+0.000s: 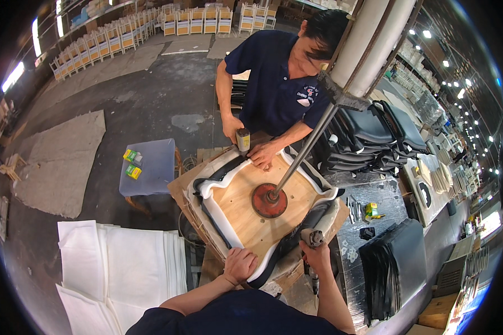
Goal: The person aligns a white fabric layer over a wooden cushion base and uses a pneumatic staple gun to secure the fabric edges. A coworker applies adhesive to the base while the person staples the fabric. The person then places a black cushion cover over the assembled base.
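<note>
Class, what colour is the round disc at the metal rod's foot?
The round disc on the wooden board is red, clearest in the head view.

Tan board (pixel 180 190) beneath left-hand fingers (pixel 250 259) carries padded wooden panel (pixel 248 215) | plastic-covered table (pixel 387 195) right of right-hand fingers (pixel 305 251) holds black sheet stack (pixel 394 262), yellow-green box (pixel 371 210) | blue stool (pixel 151 173), ahead-left of both, bears small boxes (pixel 132 171)

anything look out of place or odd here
Mildly odd: two yellow-green boxes lie askew on the blue seat, where someone would sit. A pale patch marks the dark floor; wear or spill, I can't tell.
</note>
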Motion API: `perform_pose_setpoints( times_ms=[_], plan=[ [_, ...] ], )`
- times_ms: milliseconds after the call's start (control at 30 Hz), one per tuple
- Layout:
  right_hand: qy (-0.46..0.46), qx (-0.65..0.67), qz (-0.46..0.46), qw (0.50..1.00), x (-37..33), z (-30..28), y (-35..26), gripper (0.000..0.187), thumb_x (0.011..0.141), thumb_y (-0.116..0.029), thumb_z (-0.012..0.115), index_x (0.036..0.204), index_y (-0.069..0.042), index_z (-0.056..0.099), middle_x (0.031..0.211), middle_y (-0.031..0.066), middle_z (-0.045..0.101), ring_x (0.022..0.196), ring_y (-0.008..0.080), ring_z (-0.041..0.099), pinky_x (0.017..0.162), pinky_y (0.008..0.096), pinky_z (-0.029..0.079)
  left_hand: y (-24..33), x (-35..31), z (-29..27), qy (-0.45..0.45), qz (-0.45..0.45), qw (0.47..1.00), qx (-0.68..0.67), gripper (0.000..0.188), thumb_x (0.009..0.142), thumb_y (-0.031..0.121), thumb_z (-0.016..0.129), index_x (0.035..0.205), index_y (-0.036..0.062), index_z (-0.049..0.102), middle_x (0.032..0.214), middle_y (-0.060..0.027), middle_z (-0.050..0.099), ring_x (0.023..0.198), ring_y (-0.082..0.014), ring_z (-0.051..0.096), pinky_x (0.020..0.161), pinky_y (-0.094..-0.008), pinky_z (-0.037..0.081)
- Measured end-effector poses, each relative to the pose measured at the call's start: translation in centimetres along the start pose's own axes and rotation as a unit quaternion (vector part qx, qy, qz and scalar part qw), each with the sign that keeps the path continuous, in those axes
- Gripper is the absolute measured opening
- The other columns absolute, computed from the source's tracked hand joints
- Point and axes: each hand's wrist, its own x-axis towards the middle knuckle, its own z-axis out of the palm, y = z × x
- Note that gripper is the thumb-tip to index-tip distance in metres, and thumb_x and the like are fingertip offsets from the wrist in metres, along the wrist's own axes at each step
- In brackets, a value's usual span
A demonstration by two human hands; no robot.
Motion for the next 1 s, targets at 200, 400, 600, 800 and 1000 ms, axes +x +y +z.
perform_pose_setpoints(
  times_ms=[200,400,600,800,1000],
  plan=[
    [0.003,-0.016,-0.001,1.0,0.06,-0.08,0.08,0.029,0.094,-0.024,0.088,0.097,0.002,0.075,0.072,0.006,0.073,0.055,0.0143,0.069,0.05,0.033,0.052,0.03,0.04,0.09,0.006,0.006,1.0,0.0,0.008,0.095,0.022,0.077,0.096,0.0142,0.079,0.1,-0.0017,0.071,0.094,-0.0255,0.065,0.092,-0.0431,0.046],
    [-0.002,-0.007,-0.004,1.0,0.2,-0.02,-0.02,0.028,0.094,-0.024,0.087,0.097,0.001,0.076,0.071,0.0051,0.073,0.055,0.0137,0.069,0.05,0.0326,0.052,0.08,0.06,0.1,0.011,0.012,1.0,0.005,0.009,0.095,0.022,0.077,0.096,0.014,0.079,0.1,-0.0017,0.071,0.094,-0.0258,0.065,0.092,-0.0435,0.046],
    [-0.016,-0.011,0.0,1.0,0.36,-0.2,-0.26,0.027,0.094,-0.022,0.086,0.099,0.001,0.075,0.072,0.0047,0.073,0.056,0.0131,0.069,0.051,0.0323,0.052,0.1,-0.01,0.28,0.006,0.008,1.0,0.006,0.009,0.095,0.023,0.076,0.096,0.0138,0.079,0.1,-0.0019,0.072,0.094,-0.0261,0.065,0.092,-0.0435,0.046],
    [-0.025,-0.009,0.007,1.0,0.41,-0.34,-0.52,0.029,0.093,-0.023,0.087,0.102,0.002,0.074,0.075,0.0057,0.073,0.057,0.0135,0.069,0.051,0.0326,0.053,0.13,0.01,0.29,0.008,0.008,1.0,0.004,0.009,0.095,0.022,0.076,0.096,0.0136,0.079,0.098,-0.0023,0.072,0.094,-0.0264,0.065,0.091,-0.0434,0.046],
    [-0.023,-0.008,0.008,1.0,0.17,-0.47,-0.79,0.029,0.093,-0.022,0.087,0.102,0.002,0.074,0.076,0.0058,0.074,0.057,0.0137,0.069,0.05,0.0328,0.053,0.2,0.02,0.16,0.007,0.013,1.0,0.007,0.009,0.094,0.022,0.077,0.096,0.0136,0.079,0.098,-0.0026,0.072,0.094,-0.0265,0.065,0.091,-0.0433,0.046]
  ],
)
